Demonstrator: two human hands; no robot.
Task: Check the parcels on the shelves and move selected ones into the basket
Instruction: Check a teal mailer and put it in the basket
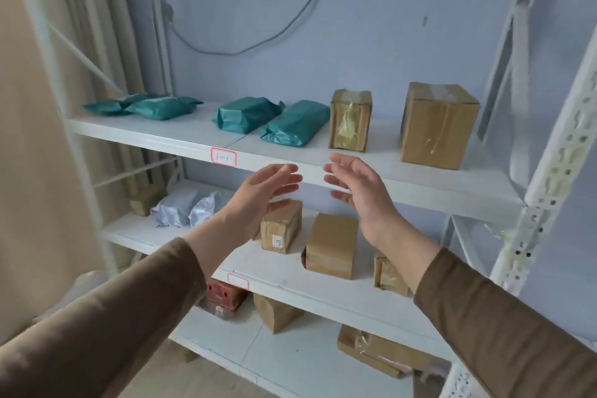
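Both my hands are raised in front of the white shelf unit, palms facing each other, fingers straight and empty. My left hand (263,195) and my right hand (360,192) hover just below the front edge of the upper shelf (420,184). On that shelf lie several green mailer bags (247,115) at left and centre, a small taped carton (350,119) and a larger carton (437,126) at right. The middle shelf (268,263) holds two white bags (179,208) and brown cartons (331,245). No basket is in view.
The lower shelf (290,362) carries a red box (223,292), a brown parcel (276,312) and a flat taped carton (378,350). A perforated white upright (549,178) stands at right, a beige curtain (35,139) at left. A grey cable (258,42) hangs on the wall.
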